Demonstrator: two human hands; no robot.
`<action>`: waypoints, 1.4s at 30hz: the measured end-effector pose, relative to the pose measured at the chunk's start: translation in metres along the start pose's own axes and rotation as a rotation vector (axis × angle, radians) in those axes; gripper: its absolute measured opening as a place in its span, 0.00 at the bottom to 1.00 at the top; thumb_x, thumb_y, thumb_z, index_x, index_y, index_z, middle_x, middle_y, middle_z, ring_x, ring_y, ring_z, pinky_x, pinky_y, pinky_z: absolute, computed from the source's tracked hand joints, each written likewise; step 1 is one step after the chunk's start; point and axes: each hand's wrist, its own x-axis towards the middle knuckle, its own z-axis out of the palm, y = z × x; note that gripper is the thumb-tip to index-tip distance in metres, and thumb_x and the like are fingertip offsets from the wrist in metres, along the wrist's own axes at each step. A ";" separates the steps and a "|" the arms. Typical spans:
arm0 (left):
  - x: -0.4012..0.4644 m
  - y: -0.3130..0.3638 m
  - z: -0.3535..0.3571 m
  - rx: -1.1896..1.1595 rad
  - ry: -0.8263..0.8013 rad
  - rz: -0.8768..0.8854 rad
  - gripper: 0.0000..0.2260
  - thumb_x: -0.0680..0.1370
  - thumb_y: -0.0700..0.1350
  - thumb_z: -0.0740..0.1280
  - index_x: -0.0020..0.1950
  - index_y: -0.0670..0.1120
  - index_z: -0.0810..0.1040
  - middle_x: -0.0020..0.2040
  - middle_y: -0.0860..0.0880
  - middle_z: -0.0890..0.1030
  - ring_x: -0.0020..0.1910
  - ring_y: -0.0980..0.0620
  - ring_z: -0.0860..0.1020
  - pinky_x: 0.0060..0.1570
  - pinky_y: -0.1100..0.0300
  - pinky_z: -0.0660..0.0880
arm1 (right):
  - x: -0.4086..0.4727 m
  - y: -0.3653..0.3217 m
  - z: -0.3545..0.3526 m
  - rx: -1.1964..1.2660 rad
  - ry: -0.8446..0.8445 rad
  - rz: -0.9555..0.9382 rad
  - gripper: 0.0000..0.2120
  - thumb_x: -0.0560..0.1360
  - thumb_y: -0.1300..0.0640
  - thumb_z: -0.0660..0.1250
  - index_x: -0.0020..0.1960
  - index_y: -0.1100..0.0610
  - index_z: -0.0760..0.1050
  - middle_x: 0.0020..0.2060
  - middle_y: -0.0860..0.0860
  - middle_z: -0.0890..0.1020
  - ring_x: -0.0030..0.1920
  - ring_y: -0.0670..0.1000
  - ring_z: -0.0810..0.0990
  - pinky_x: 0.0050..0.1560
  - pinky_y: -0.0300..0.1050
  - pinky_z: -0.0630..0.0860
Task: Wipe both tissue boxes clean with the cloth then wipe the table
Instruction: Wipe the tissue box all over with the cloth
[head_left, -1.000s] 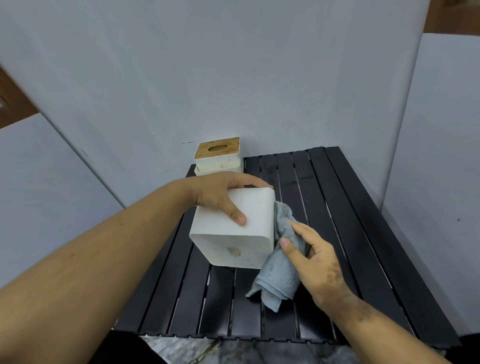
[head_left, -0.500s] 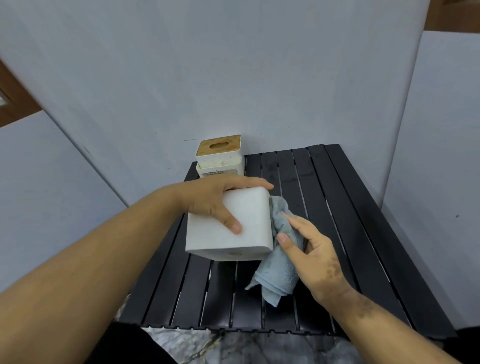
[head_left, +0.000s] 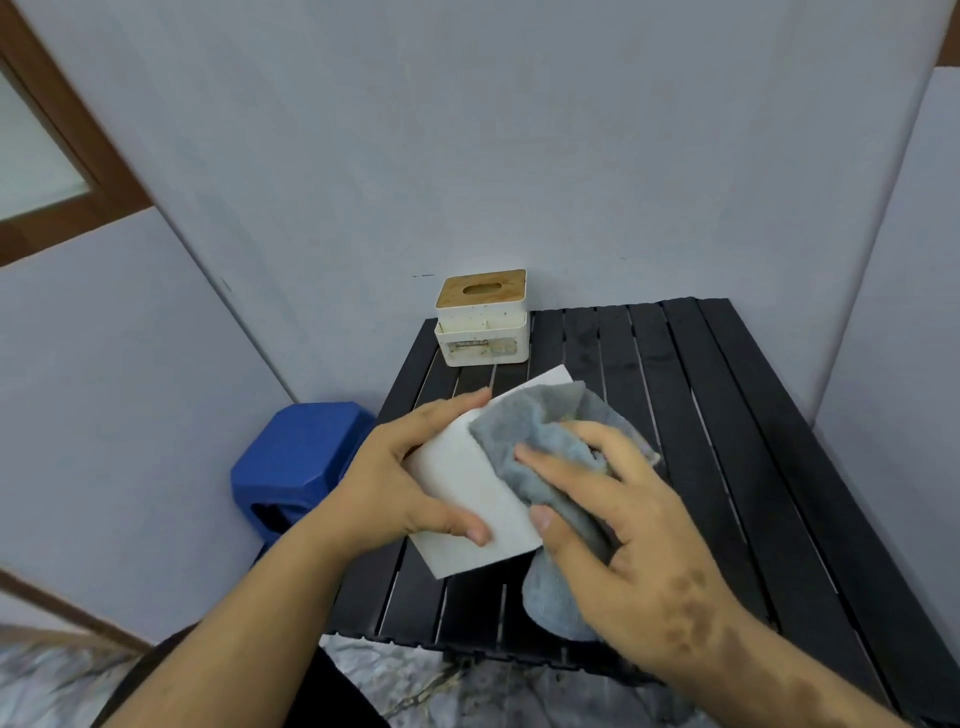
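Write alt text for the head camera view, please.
A person's left hand steadies a plain white tissue box while the right hand rubs it with a grey cloth over a black slatted table. A wooden-lidded tissue box sits behind.

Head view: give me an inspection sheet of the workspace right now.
Surface: black slatted table, dark smudges on the far slats.
Job's things: plain white tissue box held tilted; grey cloth pressed on it; wooden-lid tissue box at the back left corner, its front stained.
Clutter: nothing seen.
Grippers: left hand grips the plain box; right hand presses the cloth.
Cables: nothing seen.
Surroundings: grey panels around; blue stool left of the table.
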 end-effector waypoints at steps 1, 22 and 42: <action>-0.002 -0.001 -0.001 0.011 0.011 0.003 0.46 0.52 0.50 0.87 0.65 0.75 0.75 0.64 0.63 0.80 0.64 0.59 0.78 0.60 0.69 0.74 | 0.002 0.001 -0.001 0.009 -0.014 -0.008 0.17 0.76 0.50 0.67 0.65 0.46 0.79 0.63 0.41 0.74 0.65 0.44 0.74 0.59 0.29 0.71; -0.004 -0.003 0.005 -0.016 0.036 -0.017 0.48 0.52 0.45 0.88 0.61 0.80 0.74 0.57 0.70 0.79 0.58 0.66 0.78 0.56 0.75 0.72 | 0.052 0.042 -0.006 0.010 0.156 0.249 0.12 0.78 0.55 0.69 0.53 0.37 0.78 0.55 0.44 0.78 0.57 0.40 0.77 0.61 0.36 0.74; -0.004 0.003 0.005 -0.071 0.071 -0.039 0.45 0.50 0.57 0.86 0.65 0.77 0.75 0.62 0.64 0.80 0.61 0.60 0.79 0.59 0.69 0.75 | 0.035 -0.008 0.013 -0.139 0.131 0.166 0.15 0.78 0.50 0.66 0.64 0.48 0.79 0.58 0.43 0.73 0.59 0.44 0.75 0.61 0.38 0.74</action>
